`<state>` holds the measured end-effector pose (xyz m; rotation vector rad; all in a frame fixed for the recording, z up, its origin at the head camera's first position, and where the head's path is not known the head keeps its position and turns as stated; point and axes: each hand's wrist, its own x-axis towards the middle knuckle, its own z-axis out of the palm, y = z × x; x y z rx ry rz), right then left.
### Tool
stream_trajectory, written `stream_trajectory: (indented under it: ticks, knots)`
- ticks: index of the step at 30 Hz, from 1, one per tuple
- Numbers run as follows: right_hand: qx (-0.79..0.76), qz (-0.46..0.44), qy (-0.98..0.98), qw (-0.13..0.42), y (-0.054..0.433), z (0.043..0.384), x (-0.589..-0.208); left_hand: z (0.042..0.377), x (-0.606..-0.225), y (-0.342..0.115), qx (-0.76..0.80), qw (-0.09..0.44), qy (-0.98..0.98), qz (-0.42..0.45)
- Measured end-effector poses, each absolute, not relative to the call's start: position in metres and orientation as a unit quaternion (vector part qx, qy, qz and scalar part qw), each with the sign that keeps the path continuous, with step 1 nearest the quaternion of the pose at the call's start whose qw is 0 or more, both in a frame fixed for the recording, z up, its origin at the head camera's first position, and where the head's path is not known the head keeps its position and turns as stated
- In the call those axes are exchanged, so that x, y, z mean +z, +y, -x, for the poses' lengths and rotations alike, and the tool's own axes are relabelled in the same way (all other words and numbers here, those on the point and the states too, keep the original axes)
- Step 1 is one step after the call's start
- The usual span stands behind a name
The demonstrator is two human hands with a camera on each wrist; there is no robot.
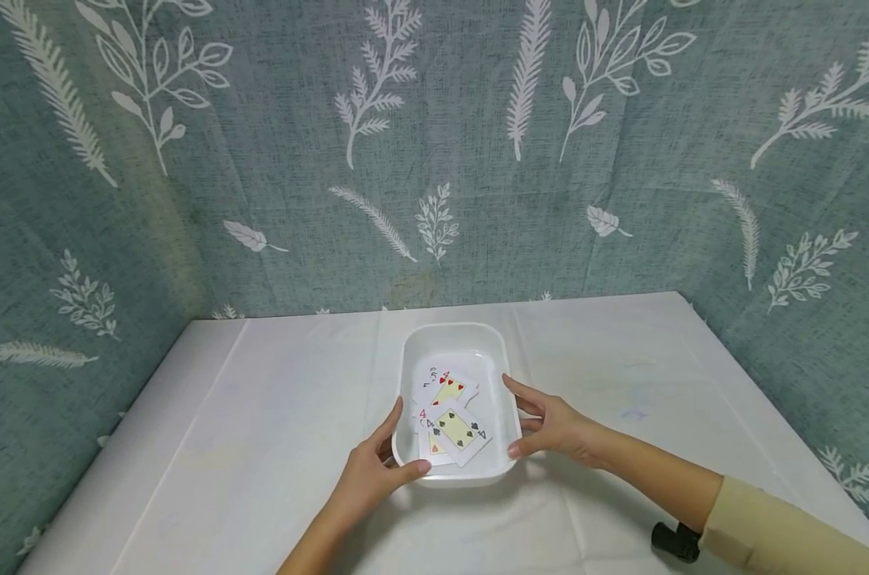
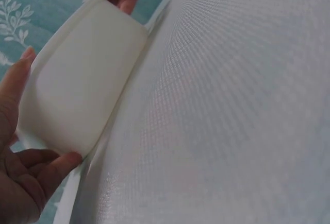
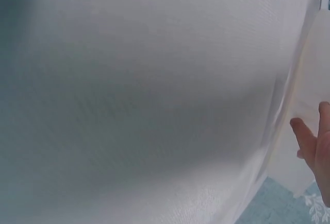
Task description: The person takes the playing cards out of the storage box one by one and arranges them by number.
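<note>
A white rectangular plastic tray (image 1: 470, 481) is at the middle of the table, its long side running away from me. Inside lie several overlapping playing cards, face up. The top one, a spade card (image 1: 459, 431) marked 4, partly covers heart cards (image 1: 449, 386). My left hand (image 1: 363, 471) grips the tray's near left corner, thumb over the rim. On the right side, my right hand (image 1: 560, 430) holds the tray with its thumb near the front corner. The left wrist view shows the left fingers (image 2: 56, 170) curled under the tray's outer wall (image 2: 82, 74).
White cloth covers the table (image 1: 226, 447). Green-blue fabric (image 1: 434, 200) with white leaf prints hangs behind it and along both sides. A small black object (image 1: 675, 543) shows beside the right sleeve (image 1: 779, 527) at the near right.
</note>
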<state>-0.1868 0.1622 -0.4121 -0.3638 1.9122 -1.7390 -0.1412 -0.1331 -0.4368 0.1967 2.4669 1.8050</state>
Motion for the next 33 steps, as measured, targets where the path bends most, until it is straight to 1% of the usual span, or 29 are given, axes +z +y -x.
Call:
stream_trajectory:
  ticks: [10, 22, 27, 33]
  knots:
    - [-0.622, 0.142, 0.725, 0.261, 0.164, 0.186, -0.408, 0.142, -0.447, -0.132, 0.625, 0.029, 0.778, -0.054]
    - [-0.617, 0.151, 0.728, 0.257, 0.161, 0.189, -0.408, 0.144, -0.463, -0.141, 0.667, 0.011, 0.735, -0.121]
    - [-0.594, 0.157, 0.755, 0.230, 0.162, 0.191, -0.407, 0.144, -0.466, -0.142, 0.663, 0.003, 0.739, -0.121]
    - [-0.568, 0.159, 0.789, 0.173, 0.165, 0.195, -0.400, 0.146, -0.469, -0.141, 0.666, -0.008, 0.733, -0.138]
